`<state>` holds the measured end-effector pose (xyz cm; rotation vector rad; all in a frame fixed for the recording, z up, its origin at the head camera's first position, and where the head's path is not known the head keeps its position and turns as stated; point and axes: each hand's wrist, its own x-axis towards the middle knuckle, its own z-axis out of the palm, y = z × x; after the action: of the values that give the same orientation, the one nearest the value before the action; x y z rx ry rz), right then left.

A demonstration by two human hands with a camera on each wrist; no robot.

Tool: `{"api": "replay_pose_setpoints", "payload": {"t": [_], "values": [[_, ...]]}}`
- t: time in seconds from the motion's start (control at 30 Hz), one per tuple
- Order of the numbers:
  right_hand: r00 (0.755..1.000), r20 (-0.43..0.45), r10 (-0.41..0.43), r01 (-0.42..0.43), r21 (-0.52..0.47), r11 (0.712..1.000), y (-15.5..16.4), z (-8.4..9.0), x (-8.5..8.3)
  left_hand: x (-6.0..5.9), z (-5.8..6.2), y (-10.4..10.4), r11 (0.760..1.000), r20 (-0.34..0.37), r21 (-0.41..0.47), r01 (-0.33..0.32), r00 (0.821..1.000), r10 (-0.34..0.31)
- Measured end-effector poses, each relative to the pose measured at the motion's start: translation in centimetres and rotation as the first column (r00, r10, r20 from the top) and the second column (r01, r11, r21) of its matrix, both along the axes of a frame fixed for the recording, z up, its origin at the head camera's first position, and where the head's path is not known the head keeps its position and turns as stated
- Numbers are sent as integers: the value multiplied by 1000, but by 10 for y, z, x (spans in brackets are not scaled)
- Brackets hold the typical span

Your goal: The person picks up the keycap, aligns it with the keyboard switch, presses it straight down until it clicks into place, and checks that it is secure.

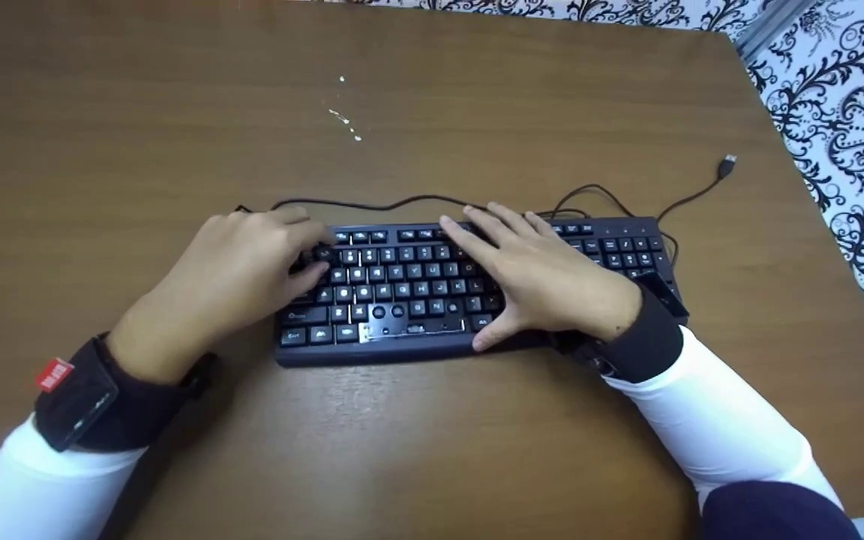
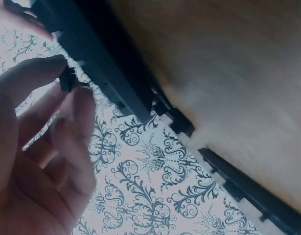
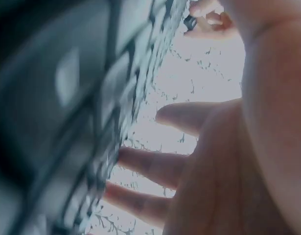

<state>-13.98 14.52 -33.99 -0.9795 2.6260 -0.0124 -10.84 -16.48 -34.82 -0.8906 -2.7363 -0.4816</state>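
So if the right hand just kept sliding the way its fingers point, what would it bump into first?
Probably the cable lying just behind the keyboard. The right hand lies flat on the keys, fingers pointing up and left toward the table's far side.

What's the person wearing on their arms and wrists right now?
Both arms wear long white sleeves. Each wrist carries a black band: the left wrist band has a small red tag with white lettering, too small to read, and the right wrist band is plain black. Both hands are bare.
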Motion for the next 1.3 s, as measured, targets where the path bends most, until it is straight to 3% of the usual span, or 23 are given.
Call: {"api": "replay_pose_setpoints", "payload": {"t": [0.13, 0.23, 0.43, 0.6, 0.9, 1.3], "values": [[1000, 8, -16, 16, 10, 1000, 2, 0, -3, 9, 3, 19, 994, -71, 82, 76, 995, -70], [1000, 8, -10, 10, -4, 1000, 4, -2, -4, 15, 6, 41, 990, -88, 95, 105, 991, -97], [1000, 0, 2, -2, -6, 1000, 5, -4, -5, 23, 3, 85, 999, -47, 18, 34, 998, -33], [1000, 15, -2, 2, -2, 1000, 3, -3, -5, 26, 0, 106, 999, -39, -38, -11, 999, 9], [1000, 4, -5, 5, -16, 1000, 6, -5, -4, 23, -9, 126, 998, 57, -61, -22, 998, 26], [1000, -10, 13, -13, -27, 1000, 5, -4, -6, 19, -10, 129, 997, 46, -46, -54, 997, 56]]}}
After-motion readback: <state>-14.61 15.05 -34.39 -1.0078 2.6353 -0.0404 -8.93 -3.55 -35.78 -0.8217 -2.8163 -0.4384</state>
